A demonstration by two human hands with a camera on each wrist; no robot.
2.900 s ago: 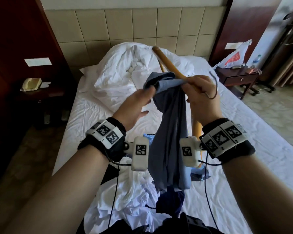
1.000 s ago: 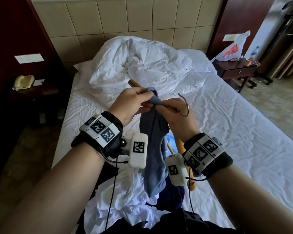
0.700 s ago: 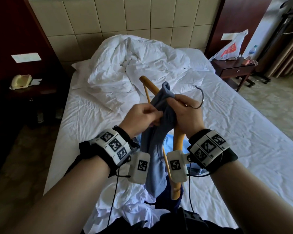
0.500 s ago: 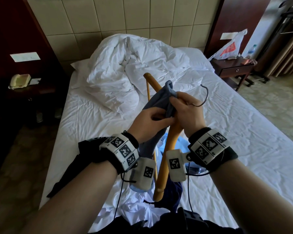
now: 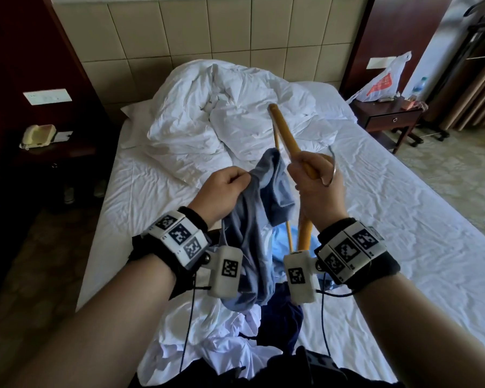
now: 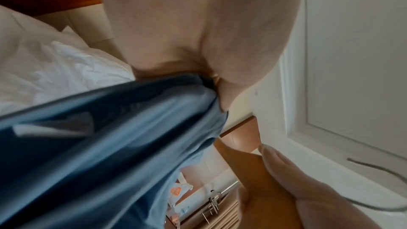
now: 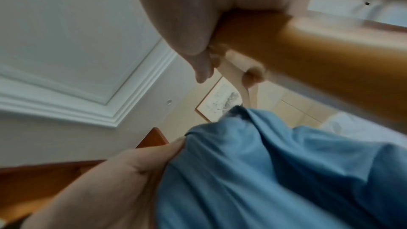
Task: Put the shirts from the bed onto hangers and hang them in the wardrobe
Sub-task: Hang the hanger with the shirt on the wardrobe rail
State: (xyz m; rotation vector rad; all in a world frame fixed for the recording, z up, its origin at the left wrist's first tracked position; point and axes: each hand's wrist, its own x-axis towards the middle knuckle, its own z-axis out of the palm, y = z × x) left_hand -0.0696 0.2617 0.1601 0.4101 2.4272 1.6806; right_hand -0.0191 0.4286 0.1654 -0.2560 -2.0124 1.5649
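Over the bed (image 5: 403,247), the left hand (image 5: 221,189) grips one blue shirt (image 5: 252,239); the right hand (image 5: 318,189) clasps one wooden hanger (image 5: 284,130) beside it. Only the head view shows the hanger's metal hook (image 5: 331,169) and the clothes pile (image 5: 235,340) beneath.

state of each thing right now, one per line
left hand: grips the blue-grey shirt
right hand: grips the wooden hanger at its middle
blue-grey shirt: bunched, hanging, not on the hanger
wooden hanger: held up over the bed, tilted, bare
duvet: crumpled by the headboard
clothes pile: heaped on the near bed edge
nightstand drawer: closed
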